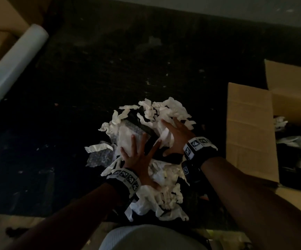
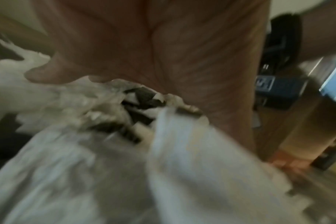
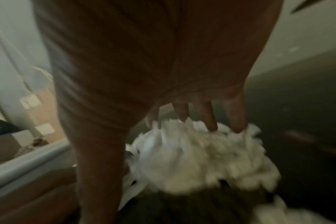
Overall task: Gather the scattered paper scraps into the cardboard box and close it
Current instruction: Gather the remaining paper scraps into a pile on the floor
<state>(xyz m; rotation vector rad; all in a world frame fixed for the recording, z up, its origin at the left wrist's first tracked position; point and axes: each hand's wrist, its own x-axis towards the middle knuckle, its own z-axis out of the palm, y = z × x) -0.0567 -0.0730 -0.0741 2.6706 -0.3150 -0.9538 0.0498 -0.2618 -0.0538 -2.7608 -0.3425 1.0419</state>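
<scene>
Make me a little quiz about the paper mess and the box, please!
1. True or false: both hands lie spread on the paper scraps.
2. Which side of the pile is the cardboard box on? A left, B right, C behind the person.
3. Fill in: the box's flaps are ____.

Key:
1. True: the left hand and right hand rest flat on the pile.
2. B.
3. Open; some scraps already lie inside.

I count one open brown cardboard box (image 1: pixel 250 130) and one white plastic roll (image 1: pixel 11 69). One heap of torn white paper scraps (image 1: pixel 166 112). Two hands: left (image 1: pixel 140 157), right (image 1: pixel 176 136).
</scene>
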